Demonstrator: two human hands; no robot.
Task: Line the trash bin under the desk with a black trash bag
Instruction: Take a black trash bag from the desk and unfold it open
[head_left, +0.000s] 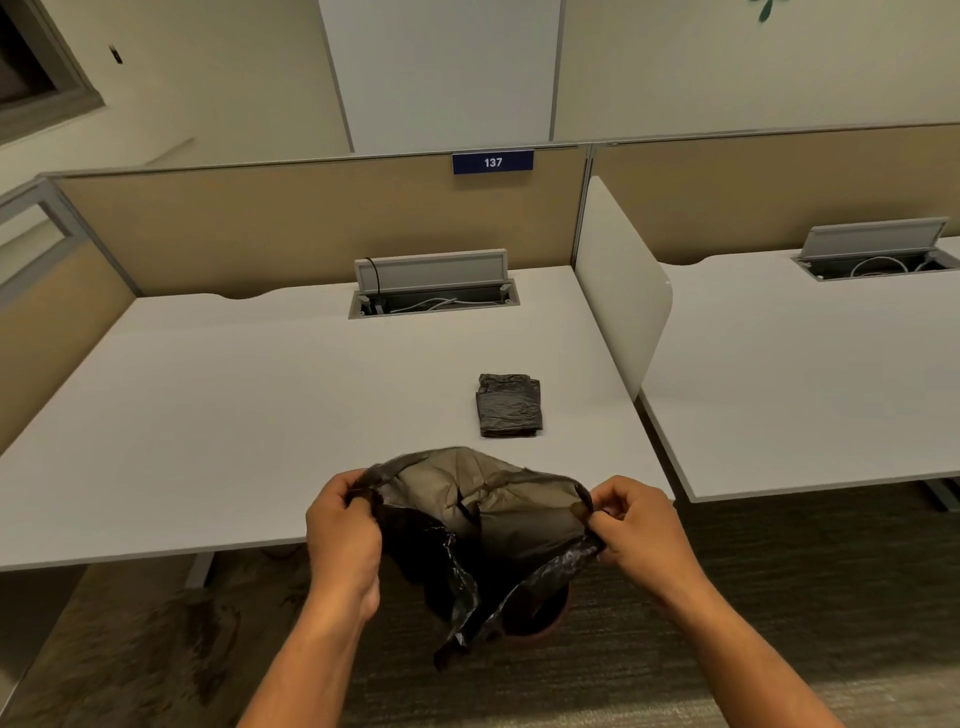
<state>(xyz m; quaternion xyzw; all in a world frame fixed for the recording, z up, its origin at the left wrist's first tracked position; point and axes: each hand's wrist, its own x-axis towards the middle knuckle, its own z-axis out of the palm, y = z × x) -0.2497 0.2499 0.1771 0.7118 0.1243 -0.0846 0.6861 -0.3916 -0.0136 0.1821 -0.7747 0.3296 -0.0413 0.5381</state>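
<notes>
A thin black trash bag (483, 525) hangs between my hands with its mouth pulled wide open, over the front edge of the white desk (260, 405). My left hand (340, 530) pinches the bag's left rim and my right hand (636, 525) pinches the right rim. Below the bag, on the carpet, part of a dark round trash bin (540, 621) shows, mostly hidden by the hanging plastic. A second black bag, folded flat (509, 405), lies on the desk just beyond the open one.
An open cable hatch (434, 291) sits at the desk's back, under a beige partition with a blue "137" tag (492, 162). A white divider panel (618, 291) separates a neighbouring desk (805, 374) on the right. A desk leg (200, 569) stands left of the bin.
</notes>
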